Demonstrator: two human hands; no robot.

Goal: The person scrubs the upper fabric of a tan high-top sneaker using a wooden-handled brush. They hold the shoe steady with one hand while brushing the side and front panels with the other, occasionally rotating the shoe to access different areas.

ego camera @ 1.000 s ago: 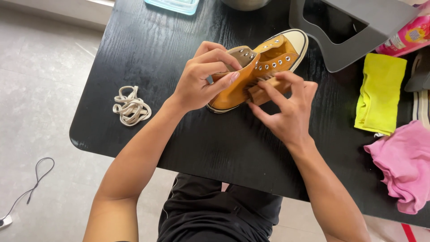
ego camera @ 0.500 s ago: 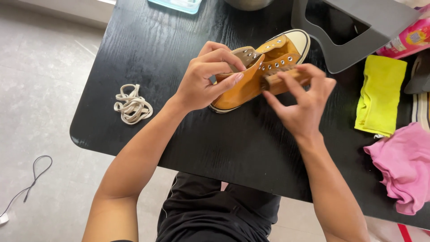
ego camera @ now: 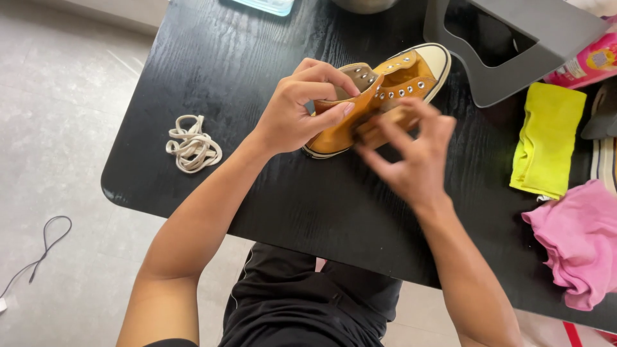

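Mustard-orange canvas, cream rubber toe cap and sole, metal eyelets without a lace: high-top sneaker (ego camera: 379, 96) lay on its side near the middle of the black table (ego camera: 212, 71); looked light, soft and foldable in the upper, stiff and grippy along the sole; probably best taken at the heel collar or pinched along the sole, not by the floppy tongue. Left hand (ego camera: 302, 112) closed round the ankle collar, thumb along the outer canvas, fingers curled over the rim. Right hand (ego camera: 411, 154) held a small wooden brush (ego camera: 385, 122) pressed against the side of the shoe, fingers half spread, somewhat blurred. Cream shoelace (ego camera: 191, 144) sat bundled well apart near the left edge. Pink package (ego camera: 588, 61) with a yellow and blue label lay at the far right corner, partly cut off; pale blue flat item (ego camera: 267, 5) at the far edge, too cropped to tell; yellow cloth (ego camera: 546, 138) and pink cloth (ego camera: 578, 238) lay on the right side; grey angular stand (ego camera: 514, 45) stood just beyond the toe.
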